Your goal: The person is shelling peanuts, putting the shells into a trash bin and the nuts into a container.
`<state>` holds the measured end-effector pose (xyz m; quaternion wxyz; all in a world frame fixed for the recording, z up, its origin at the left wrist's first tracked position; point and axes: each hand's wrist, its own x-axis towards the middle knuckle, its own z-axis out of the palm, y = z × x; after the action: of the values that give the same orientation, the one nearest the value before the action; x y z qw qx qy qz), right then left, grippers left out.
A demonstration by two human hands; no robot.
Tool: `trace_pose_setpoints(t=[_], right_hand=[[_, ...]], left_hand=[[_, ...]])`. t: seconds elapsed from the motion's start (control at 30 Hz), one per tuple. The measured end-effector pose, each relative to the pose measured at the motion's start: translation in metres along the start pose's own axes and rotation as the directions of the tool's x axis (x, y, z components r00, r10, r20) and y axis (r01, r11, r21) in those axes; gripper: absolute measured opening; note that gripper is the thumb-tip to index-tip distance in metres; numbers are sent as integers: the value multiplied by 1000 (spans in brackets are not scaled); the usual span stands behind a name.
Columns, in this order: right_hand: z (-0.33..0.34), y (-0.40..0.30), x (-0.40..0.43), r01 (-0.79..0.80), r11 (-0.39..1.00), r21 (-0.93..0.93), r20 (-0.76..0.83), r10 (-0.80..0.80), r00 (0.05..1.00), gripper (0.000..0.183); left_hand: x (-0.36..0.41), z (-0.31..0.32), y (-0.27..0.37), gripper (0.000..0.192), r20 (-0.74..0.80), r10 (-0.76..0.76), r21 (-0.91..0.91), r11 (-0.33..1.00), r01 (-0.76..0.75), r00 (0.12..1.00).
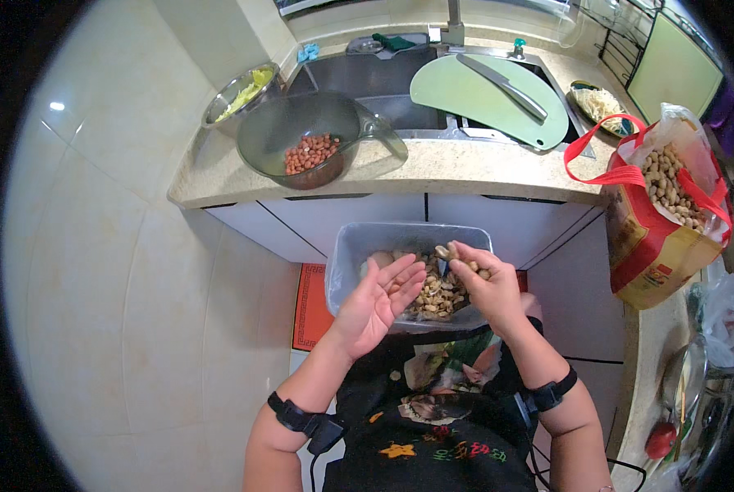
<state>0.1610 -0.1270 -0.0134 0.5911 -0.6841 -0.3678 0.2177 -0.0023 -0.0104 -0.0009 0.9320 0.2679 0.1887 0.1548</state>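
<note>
My right hand pinches an unshelled peanut between thumb and fingertips, and more peanuts show inside its curled fingers. Palm up, my left hand is spread beside it, fingers apart. A small reddish spot shows by its fingers; I cannot tell whether that is a kernel in the hand. Both hands are over a lined plastic bin that holds many broken peanut shells. On the counter ahead, a translucent dark colander with a handle contains reddish shelled peanuts.
A red shopping bag of unshelled peanuts stands on the right counter. A kitchen knife lies on a green cutting board across the sink. A metal bowl of leafy greens sits at the counter's left corner.
</note>
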Motion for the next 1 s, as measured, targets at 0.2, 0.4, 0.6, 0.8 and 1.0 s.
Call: trace_pose_setpoints(t=[0.2, 0.4, 0.6, 0.8, 1.0], right_hand=[[6, -12, 4, -472, 824, 315, 109, 462, 880, 28], [15, 9, 15, -169, 984, -59, 101, 175, 979, 27], [25, -4, 21, -603, 725, 334, 335, 506, 795, 33], [20, 7, 15, -812, 32, 583, 728, 422, 540, 39], [15, -26, 14, -768, -41, 639, 737, 317, 597, 35]], left_hand=[[-15, 23, 20, 74, 122, -29, -314, 947, 67, 992], [-21, 26, 32, 73, 146, -40, -316, 945, 85, 988], [-7, 0, 19, 43, 18, 2, 475, 880, -10, 1000], [24, -20, 52, 32, 318, 339, 943, -12, -334, 885], [59, 25, 192, 26, 255, 647, 966, -206, -157, 719]])
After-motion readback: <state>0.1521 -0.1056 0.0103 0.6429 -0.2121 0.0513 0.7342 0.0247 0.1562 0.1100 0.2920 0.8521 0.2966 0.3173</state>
